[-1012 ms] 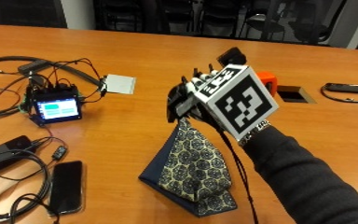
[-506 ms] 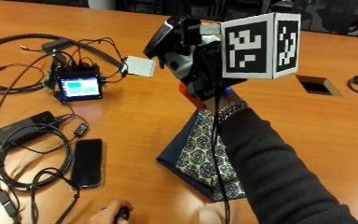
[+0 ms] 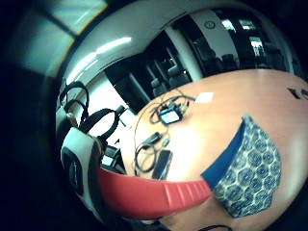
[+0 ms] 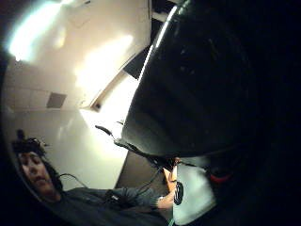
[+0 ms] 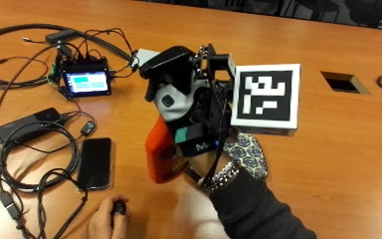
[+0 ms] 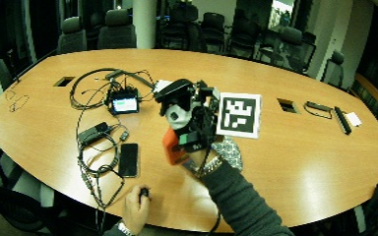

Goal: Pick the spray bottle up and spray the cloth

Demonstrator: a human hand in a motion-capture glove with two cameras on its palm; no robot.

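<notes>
My gloved right hand [image 5: 207,132] grips an orange spray bottle [image 5: 159,159] and holds it upright in the air, its grey and black spray head [image 5: 169,82] on top. The patterned blue and cream cloth [image 5: 247,154] lies on the table under my wrist and is mostly hidden in the outside view. The little finger side palm view shows the bottle's orange body [image 3: 149,195] close to the palm and the folded cloth [image 3: 250,168] flat on the wood below it. In the wide view, the hand [image 6: 199,128] holds the bottle [image 6: 173,147] over the cloth [image 6: 225,150].
A black phone [image 5: 96,163], a power brick [image 5: 29,124], tangled cables [image 5: 19,169] and a small device with a lit screen [image 5: 85,82] lie to the left of the cloth. A bare hand [image 5: 108,219] rests at the near edge. A cutout [image 5: 343,82] is at the far right.
My hand has lifted the bottle from beside the cloth up into the air above it. The outside camera has shifted as well.
</notes>
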